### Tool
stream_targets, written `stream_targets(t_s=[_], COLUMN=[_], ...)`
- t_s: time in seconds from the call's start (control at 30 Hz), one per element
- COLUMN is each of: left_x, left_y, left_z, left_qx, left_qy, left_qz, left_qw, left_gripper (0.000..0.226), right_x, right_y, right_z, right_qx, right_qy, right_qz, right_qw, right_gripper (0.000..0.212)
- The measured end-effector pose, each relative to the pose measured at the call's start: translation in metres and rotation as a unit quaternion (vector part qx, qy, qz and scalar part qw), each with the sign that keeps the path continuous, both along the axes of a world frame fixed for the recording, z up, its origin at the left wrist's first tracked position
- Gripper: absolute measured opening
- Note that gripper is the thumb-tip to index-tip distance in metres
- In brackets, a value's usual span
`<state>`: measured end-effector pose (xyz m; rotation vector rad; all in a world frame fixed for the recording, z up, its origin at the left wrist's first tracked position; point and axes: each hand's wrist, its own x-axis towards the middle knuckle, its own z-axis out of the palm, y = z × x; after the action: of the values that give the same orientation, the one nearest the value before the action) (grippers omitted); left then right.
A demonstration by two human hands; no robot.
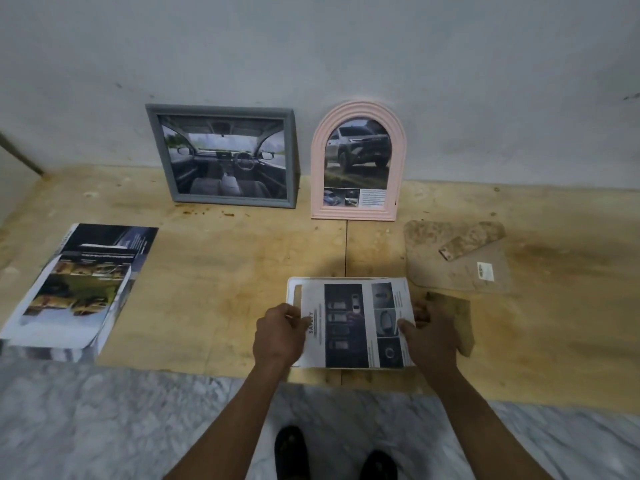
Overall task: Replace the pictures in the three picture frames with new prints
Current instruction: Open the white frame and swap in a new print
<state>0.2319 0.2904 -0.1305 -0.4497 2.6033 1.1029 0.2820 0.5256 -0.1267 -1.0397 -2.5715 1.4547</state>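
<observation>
Both hands, left hand and right hand, pinch the thin, floppy new print with closed fingers over the white frame; edge grips likely avoid creasing.

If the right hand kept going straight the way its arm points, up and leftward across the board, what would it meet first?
The right hand already touches the print over the white frame. Past those lies bare plywood, then probably the pink arched frame at the wall, though depth is unclear.
</observation>
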Motion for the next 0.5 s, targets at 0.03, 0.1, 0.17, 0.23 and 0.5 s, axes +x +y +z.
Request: stream_targets(t_s=[0.03,0.1,0.17,0.23,0.5], left_x=[0.000,0.001,0.002,-0.001,0.000], left_y=[-0.001,-0.004,-0.006,-0.010,-0.017], left_z=[-0.002,-0.003,-0.003,-0.004,-0.014], left_qx=[-0.007,-0.015,-0.032,-0.040,0.012], left_qy=[0.003,0.024,0.058,0.074,0.056], left_qz=[-0.008,-0.012,0.011,0.042,-0.011], left_qw=[1.000,1.000,0.998,0.996,0.998], left_gripper=[0.020,0.020,0.024,0.035,0.033], right_x=[0.001,0.002,0.003,0.003,0.002], right_y=[-0.001,-0.004,-0.007,-0.010,-0.023], right_z=[-0.001,-0.003,-0.004,-0.005,-0.017], right_qx=[0.007,0.013,0.025,0.028,0.053], right_qy=[0.003,0.009,0.014,0.022,0.040], right_qz=[0.002,0.001,0.001,-0.006,-0.004], right_qw=[1.000,1.000,1.000,0.999,0.998], right_gripper=[0.033,0.033,0.034,0.033,0.028])
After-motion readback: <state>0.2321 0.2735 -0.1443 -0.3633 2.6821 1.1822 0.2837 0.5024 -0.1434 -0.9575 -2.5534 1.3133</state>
